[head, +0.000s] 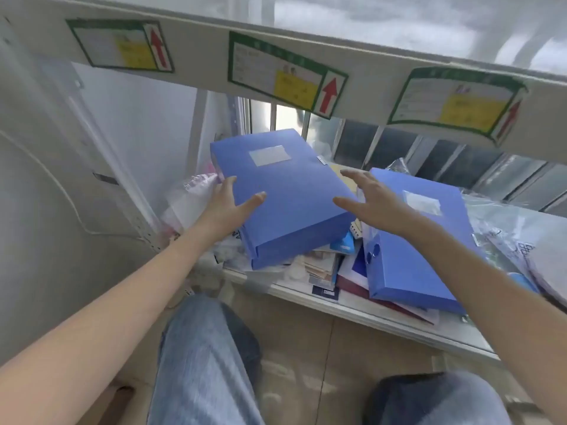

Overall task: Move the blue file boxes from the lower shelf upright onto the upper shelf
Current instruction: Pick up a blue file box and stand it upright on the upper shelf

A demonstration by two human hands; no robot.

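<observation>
Two blue file boxes lie flat on the lower shelf (362, 314). The left blue box (285, 194) rests on a heap of papers, its white label facing up. My left hand (228, 204) touches its left edge, thumb on the lid and fingers along the side. My right hand (377, 204) hovers with fingers spread at the box's right edge, holding nothing. The right blue box (411, 265) lies tilted under my right forearm, its label partly showing. The upper shelf (306, 47) runs across the top of the view.
Green-framed labels (285, 72) with red arrows are stuck on the upper shelf's front edge. Loose papers, booklets (322, 265) and plastic bags (190, 197) crowd the lower shelf. A white wall stands to the left. My knees in jeans (202, 363) are below.
</observation>
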